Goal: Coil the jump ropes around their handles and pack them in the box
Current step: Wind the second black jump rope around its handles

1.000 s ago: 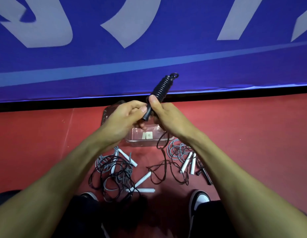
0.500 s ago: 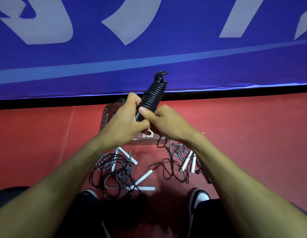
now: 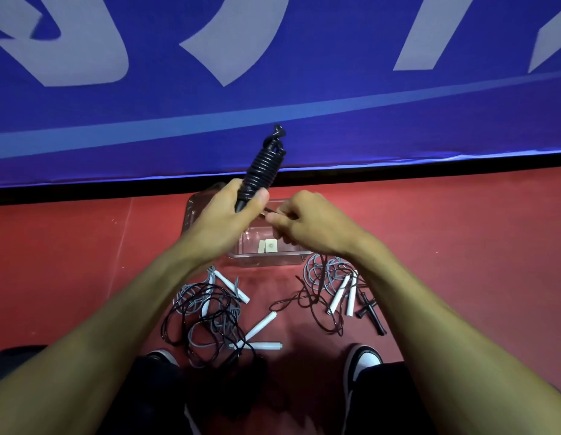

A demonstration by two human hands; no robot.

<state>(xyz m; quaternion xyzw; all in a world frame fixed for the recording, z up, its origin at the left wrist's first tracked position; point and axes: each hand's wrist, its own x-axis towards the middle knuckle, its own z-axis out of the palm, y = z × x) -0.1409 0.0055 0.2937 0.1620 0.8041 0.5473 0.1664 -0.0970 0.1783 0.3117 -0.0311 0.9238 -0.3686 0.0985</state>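
**Black rope almost coiled, box still waiting underneath**

The black jump rope handles wrapped in tight black cord (image 3: 262, 169) are gripped at the lower end by the left hand (image 3: 224, 219), tilted up and away. The loose cord tail (image 3: 316, 290) is pinched by the right hand (image 3: 307, 226), just beside that grip. The clear plastic box (image 3: 266, 257) sits right below both hands, on the red floor (image 3: 461, 246).

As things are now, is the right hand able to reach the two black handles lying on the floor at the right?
Probably not yet. The right hand is pinching the black rope coming off the coiled handles. The black handles lie uncovered below its forearm, so it must release first.
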